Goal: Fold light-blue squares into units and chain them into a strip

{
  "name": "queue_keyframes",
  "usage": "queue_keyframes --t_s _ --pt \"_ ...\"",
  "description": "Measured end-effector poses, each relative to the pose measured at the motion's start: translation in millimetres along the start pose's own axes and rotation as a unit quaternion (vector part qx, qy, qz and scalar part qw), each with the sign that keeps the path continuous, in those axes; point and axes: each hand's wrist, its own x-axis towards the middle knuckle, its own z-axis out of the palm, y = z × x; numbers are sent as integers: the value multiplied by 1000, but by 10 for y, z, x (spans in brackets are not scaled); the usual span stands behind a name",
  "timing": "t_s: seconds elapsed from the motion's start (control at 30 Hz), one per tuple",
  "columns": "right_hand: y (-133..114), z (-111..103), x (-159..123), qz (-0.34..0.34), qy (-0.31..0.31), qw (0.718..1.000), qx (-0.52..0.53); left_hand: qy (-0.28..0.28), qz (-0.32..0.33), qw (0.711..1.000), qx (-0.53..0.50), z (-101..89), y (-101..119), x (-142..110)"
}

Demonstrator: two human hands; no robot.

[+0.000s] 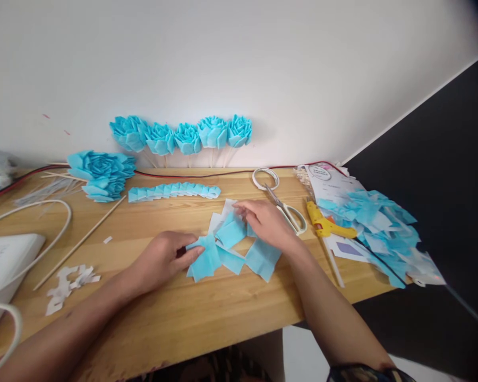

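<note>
The loose blue pieces [232, 230] lie on the wooden table [175, 318] between the two hands, overlapping, with a few white ones among them; take them as the centre of the clock, 12 toward the wall [263, 63].

At 9 o'clock, the left hand [165, 260] pinches a blue piece [205, 259] between thumb and fingers. At 2 o'clock, the right hand [266, 220] is bent over the pieces, its fingertips close together at their far edge; whether it grips one cannot be told.

Beyond the right hand, the tape roll [276, 181] lies flat at 1 o'clock, and the scissors [279, 202] at 2, their tip at the roll. Toward 3 o'clock is the yellow glue gun [322, 225], a pale stick [333, 262] beside it, then a heap of blue sheets [376, 217] over printed papers and plastic.

A pleated blue strip [173, 191] lies between 10 and 11 o'clock. At 11, five blue flowers [187, 138] on sticks lean on the wall; more blue flowers [103, 172] lie at 10. Around 9 are a long thin stick [82, 240] and a white box [14, 260], with white scraps [63, 289] between 8 and 9.
</note>
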Motion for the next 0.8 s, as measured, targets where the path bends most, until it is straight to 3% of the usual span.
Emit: queue_keyframes --t_s 0.2,0.33,0.43,0.57,0.7,0.8 --pt "62 -44 -26 45 102 993 38 6 -12 1000 -25 -1 -14 -9" --pt "50 -32 -23 39 111 991 66 20 -54 996 -68 4 -14 -13" --pt "-71 13 -28 16 69 986 153 41 -70 987 -141 12 -4 -8" --pt "-273 74 -64 -12 -40 962 269 46 -65 966 -245 6 39 -7" --pt "-385 123 -107 -31 -129 940 314 78 -66 955 -279 -2 83 -8" --pt "-438 175 -120 -33 -145 943 299 97 -73 955 -270 19 80 -5"
